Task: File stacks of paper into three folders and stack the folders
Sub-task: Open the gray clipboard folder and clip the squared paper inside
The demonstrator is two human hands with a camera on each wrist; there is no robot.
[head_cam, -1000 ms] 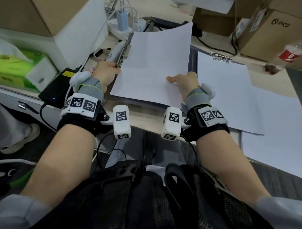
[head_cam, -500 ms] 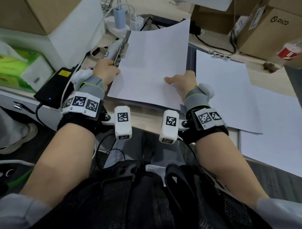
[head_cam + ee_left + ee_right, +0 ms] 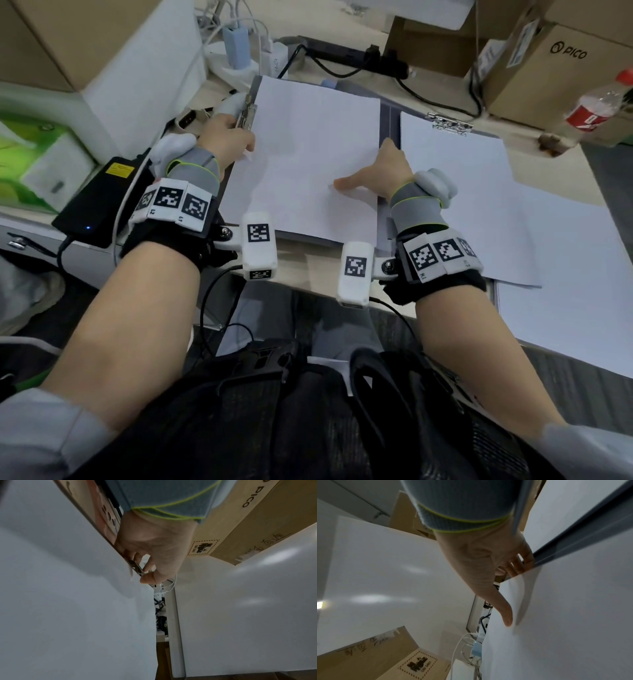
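So the paper stack [image 3: 308, 161] is lying flat on the open folder [image 3: 389, 120] at the near edge of the counter [image 3: 301, 263], with its left edge up against the metal clip [image 3: 249, 114]. It's thin office paper, so I'd expect it to be light, floppy and slippery sheet on sheet. It'll fan out if you grab one corner. Best bet is to hold it by the long edges with a flat thumb on top and keep it square while the clip bites.

That's pretty much what's going on. The left hand [image 3: 226, 137] has its fingers curled around the clip, pinching it at the stack's left edge. The right hand [image 3: 390, 168] grips the stack's right edge, with the thumb laid flat on top and the fingers tucked under the edge, which is clear in the right wrist view.

A second folder [image 3: 452, 164] sits just to the right, already holding paper under its own clip [image 3: 448, 122]. More loose sheets [image 3: 582, 274] lie further right, partly under that folder. I can't make out a third folder.

Around that are cardboard boxes [image 3: 555, 68] at the back, a bottle [image 3: 596, 106], a charger [image 3: 99, 198] and a mess of cables.
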